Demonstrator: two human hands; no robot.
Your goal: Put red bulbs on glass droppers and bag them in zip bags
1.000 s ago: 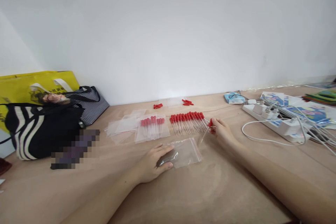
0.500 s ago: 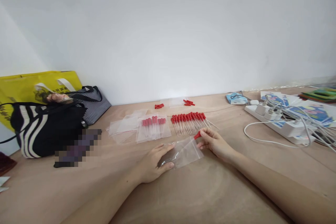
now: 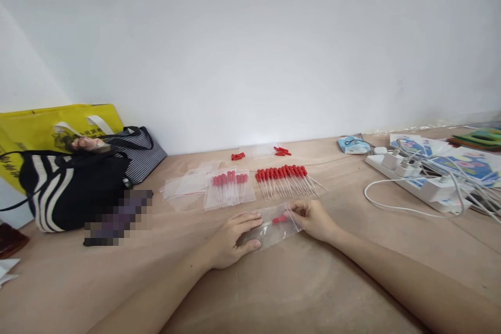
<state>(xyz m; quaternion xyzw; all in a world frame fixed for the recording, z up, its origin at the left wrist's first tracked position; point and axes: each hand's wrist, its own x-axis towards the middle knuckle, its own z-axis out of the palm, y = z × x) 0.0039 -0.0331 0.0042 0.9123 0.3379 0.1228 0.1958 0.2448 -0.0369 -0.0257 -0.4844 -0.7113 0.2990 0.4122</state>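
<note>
My left hand (image 3: 235, 237) lies on a clear zip bag (image 3: 264, 237), its thumb and fingers spread apart over the bag's left part. At the bag's right end, the bent fingers of my right hand (image 3: 313, 217) are pinched at the opening. A red-headed piece (image 3: 279, 218) shows inside the bag, its rear end at my right fingertips. Behind my hands lies a row of red-tipped droppers (image 3: 284, 173) with pale stems. To their left, filled bags (image 3: 229, 188) hold several similar droppers, beside flat bags (image 3: 183, 186).
Small red pieces (image 3: 238, 156) lie near the wall, with more red pieces (image 3: 282, 151) to their right. A power strip (image 3: 415, 182) with white cables and a blue mask (image 3: 353, 145) are at right. A black bag (image 3: 84, 193) and a yellow bag (image 3: 23, 128) stand at left.
My right hand has moved slightly left to the bag's opening. The red piece, outside the bag before, is now within it. My left hand has barely moved.
</note>
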